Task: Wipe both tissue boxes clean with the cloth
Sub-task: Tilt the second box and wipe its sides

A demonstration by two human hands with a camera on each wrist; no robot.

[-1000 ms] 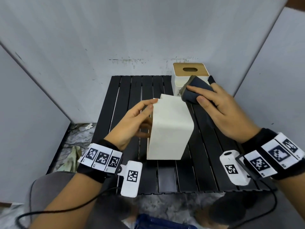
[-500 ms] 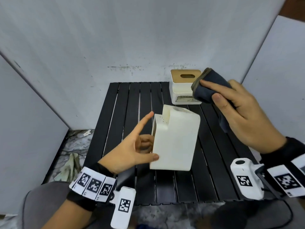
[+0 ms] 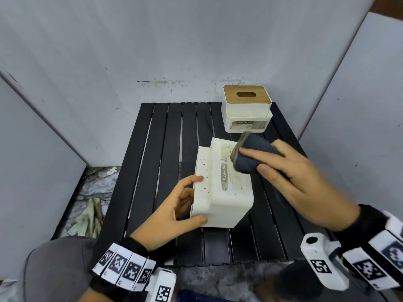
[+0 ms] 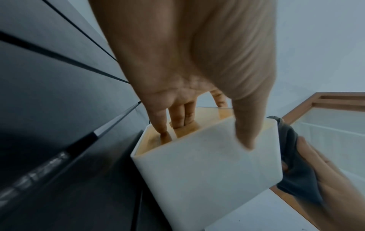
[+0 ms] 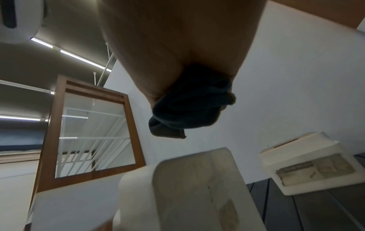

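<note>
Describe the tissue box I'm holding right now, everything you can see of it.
The near tissue box is white, plastic-looking, with rounded corners, and lies tipped on its side on the black slatted table. Its upturned face has a stepped ledge, brown specks, yellowish grime and a worn grey label. The left hand grips its near-left end, fingers inside; the right hand holds the dark cloth at its far end.

Black slatted table (image 3: pixel 170 149) — crumpled rag (image 3: pixel 90 216) on floor beside it.

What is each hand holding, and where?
Left hand grips the near tissue box by its left end; right hand holds the bunched cloth.
</note>
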